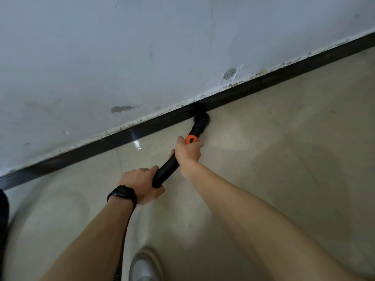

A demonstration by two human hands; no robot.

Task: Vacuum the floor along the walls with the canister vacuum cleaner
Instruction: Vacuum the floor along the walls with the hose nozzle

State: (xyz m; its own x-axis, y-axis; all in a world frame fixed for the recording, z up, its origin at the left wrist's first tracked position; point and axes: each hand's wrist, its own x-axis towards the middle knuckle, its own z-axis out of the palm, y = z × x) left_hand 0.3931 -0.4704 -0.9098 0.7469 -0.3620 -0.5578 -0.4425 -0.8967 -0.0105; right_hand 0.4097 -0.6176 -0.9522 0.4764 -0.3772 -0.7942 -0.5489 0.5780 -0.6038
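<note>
Risks, as I judge them: the hose (124, 236) runs under the left forearm close by the shoe (145, 266), so a step could snag it and jerk the head off line. Pushed hard, the nozzle (200, 118) could scuff the dark skirting (81, 157). The left hand (140, 184), fingers curled tight, grips the rear end of the black wand (168, 169). The right hand (188, 153) wraps the wand just behind its orange collar (191, 139). The nozzle sits on the floor (284, 159), touching the foot of the skirting.
</note>
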